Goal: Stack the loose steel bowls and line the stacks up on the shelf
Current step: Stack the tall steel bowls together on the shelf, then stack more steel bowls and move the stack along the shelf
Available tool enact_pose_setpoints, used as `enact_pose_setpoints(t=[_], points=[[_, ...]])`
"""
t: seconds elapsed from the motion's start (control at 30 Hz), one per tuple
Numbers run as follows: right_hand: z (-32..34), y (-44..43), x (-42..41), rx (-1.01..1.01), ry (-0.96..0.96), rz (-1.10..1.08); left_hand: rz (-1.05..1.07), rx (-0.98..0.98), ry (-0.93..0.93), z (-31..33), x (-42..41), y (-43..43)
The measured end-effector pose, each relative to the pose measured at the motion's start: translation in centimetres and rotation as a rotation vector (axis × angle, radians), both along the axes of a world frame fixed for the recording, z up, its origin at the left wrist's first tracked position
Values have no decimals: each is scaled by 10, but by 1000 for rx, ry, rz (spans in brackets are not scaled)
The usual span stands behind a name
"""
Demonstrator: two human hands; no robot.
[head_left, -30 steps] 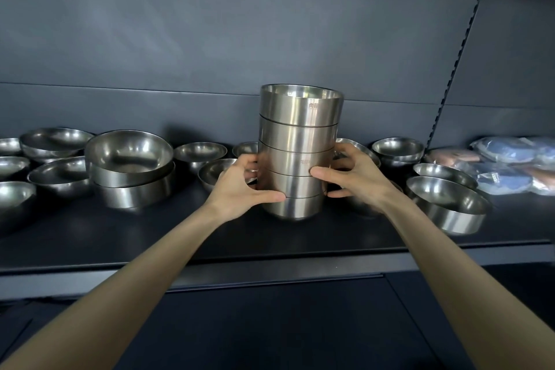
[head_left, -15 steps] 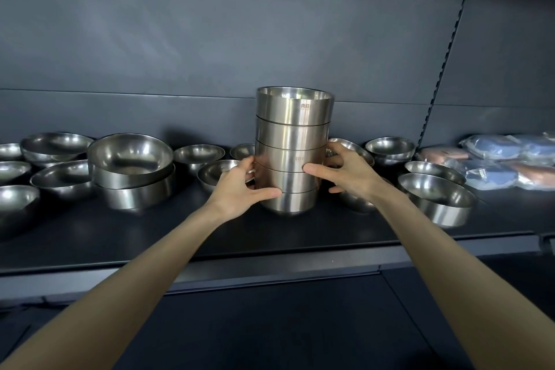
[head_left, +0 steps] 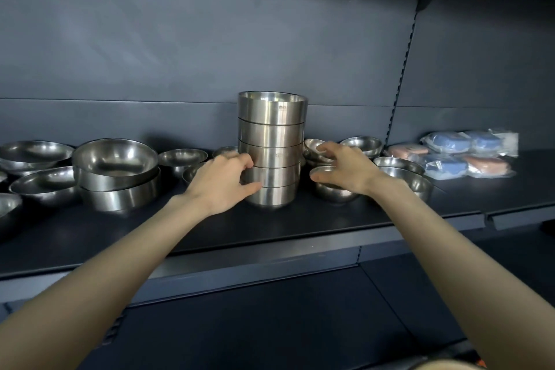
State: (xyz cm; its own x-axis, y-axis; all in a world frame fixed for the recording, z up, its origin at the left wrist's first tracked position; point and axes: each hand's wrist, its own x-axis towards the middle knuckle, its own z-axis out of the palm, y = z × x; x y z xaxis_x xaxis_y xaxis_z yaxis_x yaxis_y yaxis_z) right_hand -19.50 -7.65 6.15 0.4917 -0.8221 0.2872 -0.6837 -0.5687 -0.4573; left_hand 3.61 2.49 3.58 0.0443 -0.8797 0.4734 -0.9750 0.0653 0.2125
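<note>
**Steel bowl stack (head_left: 271, 141) gripped on 1 side**

5 bowls high, it is stood upright on the shelf (head_left: 285, 228), middle, and gripped low by the left hand (head_left: 220, 182). Right hand (head_left: 345, 170) is spread loosely over a small bowl (head_left: 335, 194) beside it; contact cannot be told.

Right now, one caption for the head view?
Left hand grips the five-bowl stack on the shelf; right hand hovers over a loose bowl.
</note>
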Motion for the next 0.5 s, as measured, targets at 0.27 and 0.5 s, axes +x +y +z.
enact_pose_setpoints(t=[0.27,0.5], points=[[34,25,-48,-184,215,-192,-193,-98,-264,48,-46,-3],[36,26,-98,-196,238,-289,-326,-129,-360,48,-90,-31]])
